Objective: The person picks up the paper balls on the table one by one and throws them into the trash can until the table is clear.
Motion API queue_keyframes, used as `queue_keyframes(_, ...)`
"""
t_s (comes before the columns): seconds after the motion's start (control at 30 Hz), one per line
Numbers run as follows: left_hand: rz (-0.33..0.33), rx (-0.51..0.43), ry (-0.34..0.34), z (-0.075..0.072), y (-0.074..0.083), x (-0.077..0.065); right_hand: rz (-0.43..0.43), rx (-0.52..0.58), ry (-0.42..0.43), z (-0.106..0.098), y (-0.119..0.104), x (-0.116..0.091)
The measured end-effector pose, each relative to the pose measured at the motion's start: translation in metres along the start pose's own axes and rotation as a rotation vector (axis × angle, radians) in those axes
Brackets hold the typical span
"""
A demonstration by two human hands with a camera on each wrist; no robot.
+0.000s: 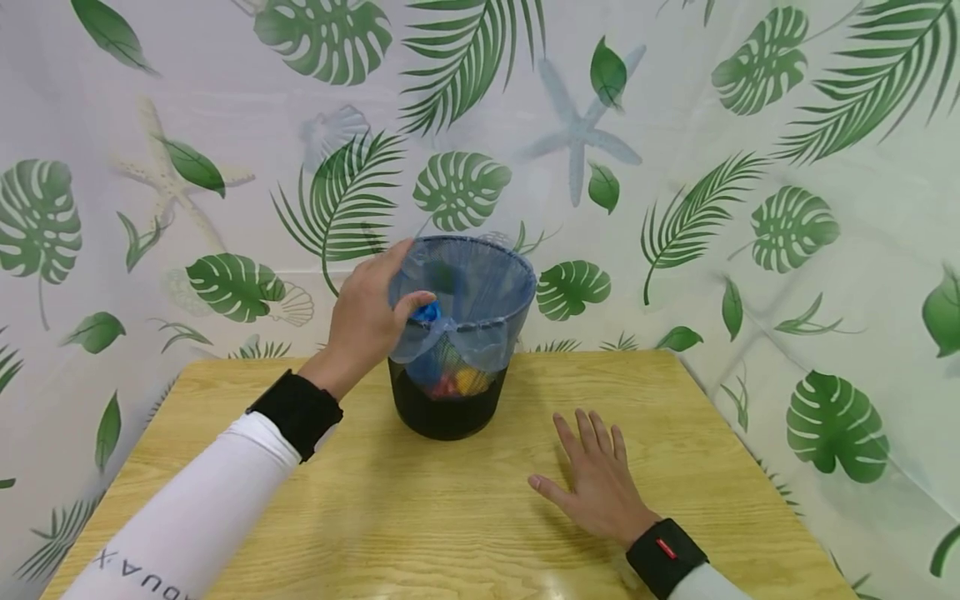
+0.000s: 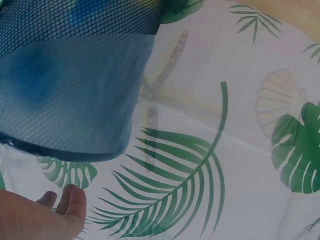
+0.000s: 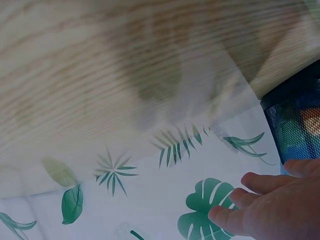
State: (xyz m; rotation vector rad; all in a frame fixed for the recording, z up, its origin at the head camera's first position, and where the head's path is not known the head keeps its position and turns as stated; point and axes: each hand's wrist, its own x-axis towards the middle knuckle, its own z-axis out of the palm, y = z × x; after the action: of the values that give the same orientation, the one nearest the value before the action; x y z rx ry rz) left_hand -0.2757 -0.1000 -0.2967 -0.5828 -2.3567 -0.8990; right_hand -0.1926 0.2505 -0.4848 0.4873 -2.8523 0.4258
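A black mesh waste bin (image 1: 447,417) stands near the back edge of the table, lined with a translucent blue bag (image 1: 487,346) folded over its rim. My left hand (image 1: 369,312) is at the bin's left rim, fingers and thumb spread apart. Just below the thumb shows a bright blue thing (image 1: 427,311); in the left wrist view it is a blue blur (image 2: 32,75) behind the mesh, away from the fingers. Its kind cannot be told. Red and yellow things (image 1: 471,381) lie low in the bin. My right hand (image 1: 596,483), fingers spread, is over the table right of the bin, holding nothing.
The wooden table (image 1: 360,517) has its back edge against a white sheet (image 1: 465,100) printed with green leaves and starfish. This sheet also hangs on the left and right sides.
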Motion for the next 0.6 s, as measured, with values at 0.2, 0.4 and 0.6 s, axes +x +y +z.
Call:
queue_keyframes(0.2,0.022,0.041,0.003,-0.001,-0.014,-0.015,-0.003,0.001,0.001,0.002,-0.001,0.001)
queue_keyframes(0.4,0.007,0.118,-0.023,0.001,-0.035,-0.043,-0.011,-0.003,0.005,0.003,-0.001,0.004)
queue_keyframes(0.6,0.002,0.194,-0.048,0.005,-0.051,-0.075,-0.017,-0.001,0.018,0.003,-0.001,0.004)
